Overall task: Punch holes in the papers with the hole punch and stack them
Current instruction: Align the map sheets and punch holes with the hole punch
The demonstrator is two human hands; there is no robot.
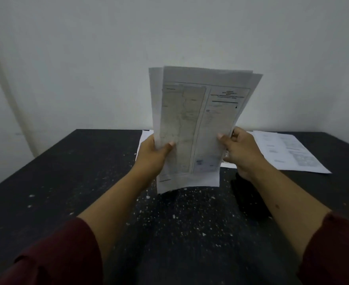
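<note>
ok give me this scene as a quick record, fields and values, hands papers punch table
left hand: grip on the left edge of the held papers, thumb in front
right hand: grip on their right edge
held papers: several sheets, upright, lifted clear of the table, edges uneven, map-like print on front
hole punch: dark, on the table under the right forearm, partly hidden
other papers: lying flat at the far right of the table
table: black, strewn with small white flecks
wall: plain, pale

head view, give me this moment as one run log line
left hand: holds sheaf of papers upright | right hand: holds same sheaf | hole punch: on table, untouched | loose papers: flat behind
</note>
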